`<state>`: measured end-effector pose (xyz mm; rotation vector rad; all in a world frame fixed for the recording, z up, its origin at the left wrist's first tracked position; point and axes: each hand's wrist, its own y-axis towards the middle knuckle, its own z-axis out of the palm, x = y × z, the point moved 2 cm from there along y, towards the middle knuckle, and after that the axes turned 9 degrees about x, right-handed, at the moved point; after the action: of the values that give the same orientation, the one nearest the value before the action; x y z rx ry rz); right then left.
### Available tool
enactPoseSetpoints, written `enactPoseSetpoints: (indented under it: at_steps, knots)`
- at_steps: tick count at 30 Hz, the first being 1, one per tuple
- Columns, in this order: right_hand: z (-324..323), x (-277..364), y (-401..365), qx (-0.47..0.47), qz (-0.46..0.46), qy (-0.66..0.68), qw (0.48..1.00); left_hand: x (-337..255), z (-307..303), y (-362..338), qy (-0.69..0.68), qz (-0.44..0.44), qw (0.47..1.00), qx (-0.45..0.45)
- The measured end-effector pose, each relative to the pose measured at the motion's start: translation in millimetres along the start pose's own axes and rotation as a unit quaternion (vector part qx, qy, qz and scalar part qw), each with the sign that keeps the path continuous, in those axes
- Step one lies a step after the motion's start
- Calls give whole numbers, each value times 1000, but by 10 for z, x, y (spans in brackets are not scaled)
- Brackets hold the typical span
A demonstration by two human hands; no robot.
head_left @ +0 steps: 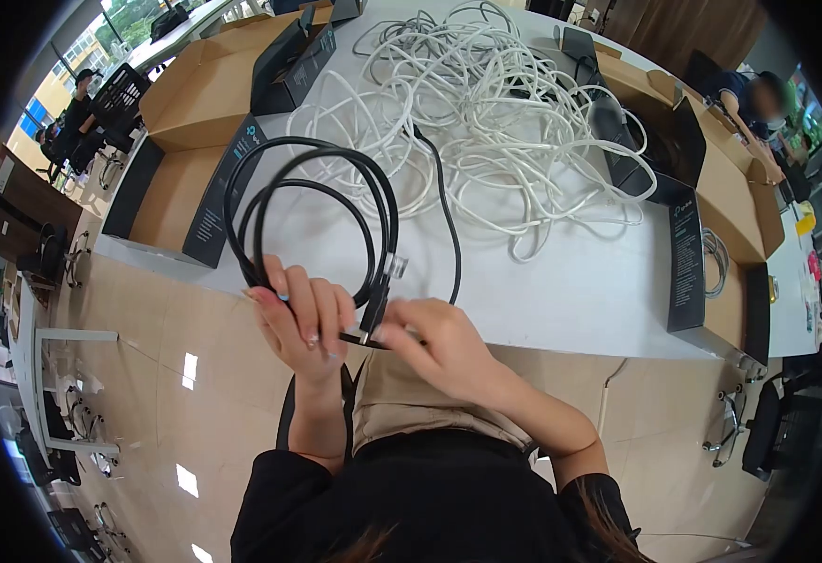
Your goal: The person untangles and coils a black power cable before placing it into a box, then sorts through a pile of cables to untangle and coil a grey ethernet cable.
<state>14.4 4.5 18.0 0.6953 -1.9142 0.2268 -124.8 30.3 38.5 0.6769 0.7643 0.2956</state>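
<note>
My left hand (303,314) is closed around a coiled black cable (383,188), whose loops stand up above the table's front edge. Close beside it, my right hand (434,342) pinches the black cable near its connector end (373,310); motion blurs the fingertips. A small clear plug (396,266) shows at the right side of the loops. Behind the hands, a big tangle of white cables (514,122) spreads over the white table (561,300). Another black cable (449,206) runs from the tangle toward the table's front edge.
An open black and brown box (176,188) sits at the table's left. At the right, another open box (725,272) holds a coiled grey cable (714,263). More open boxes stand farther back. Other people are in the background at left and right, with office chairs (777,422) around.
</note>
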Motion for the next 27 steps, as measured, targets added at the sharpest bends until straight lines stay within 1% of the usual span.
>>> enactPoseSetpoints:
  at_steps: [1, 3, 4, 5, 7, 8, 9, 10, 11, 12, 13, 14, 16, 17, 20, 21, 22, 23, 26, 27]
  knots:
    - [-3, -6, -33, 21, -46, -85, 995, -27, -45, 15, -39, -10, 999, -17]
    - [-37, -64, -85, 9, -82, -219, 972, -86, -149, 49, -100, -19, 994, -43]
    - [-62, -91, -116, 3, -100, -285, 953, -102, -196, 58, -133, -18, 990, -39]
    - [-108, -125, -147, 1, -88, -301, 949, -113, -241, 64, -166, -17, 985, -34]
    - [-188, -198, -179, -132, -76, -239, 959, -126, -295, 80, -228, -13, 973, -32]
    - [-225, -222, -196, -198, -70, -207, 955, -112, -302, 76, -251, -15, 968, -27]
    - [-253, -180, -209, -260, -48, -210, 941, -95, -314, 63, -273, -18, 961, -22]
    - [-219, -198, -192, -302, -64, -38, 950, -78, -323, 48, -296, -22, 955, -17]
    - [-149, -225, -157, -334, -79, 136, 929, -51, -321, 34, -333, -33, 942, 1]
    - [-104, -256, -150, -356, -93, 304, 879, -20, -315, 19, -369, -43, 928, 18]
    - [-97, -293, -189, -266, -29, 394, 879, 7, -301, 4, -405, -53, 912, 36]
    - [-105, -314, -207, -215, -17, 466, 858, 39, -270, -13, -401, -73, 912, 46]
    - [-106, -289, -199, -108, 5, 597, 795, 107, -197, -61, -393, -112, 910, 69]
    - [-119, -217, -201, -135, -26, 560, 817, 151, -203, -112, -425, -145, 891, 71]
    - [-280, -107, -250, -178, -1, 450, 875, 341, -243, -263, -496, -257, 817, 143]
    - [-325, -67, -224, -228, 3, 431, 873, 371, -246, -323, -476, -282, 821, 142]
    - [-389, -37, -229, -255, 3, 413, 874, 381, -243, -401, -454, -307, 824, 140]
    - [-449, -54, -249, -245, 2, 416, 876, 399, -234, -439, -433, -331, 827, 139]
    - [-468, -19, -313, -208, 17, 424, 882, 446, -170, -436, -392, -365, 832, 146]
    - [-466, -3, -331, -195, 24, 425, 884, 342, 32, -369, -294, -358, 882, 83]
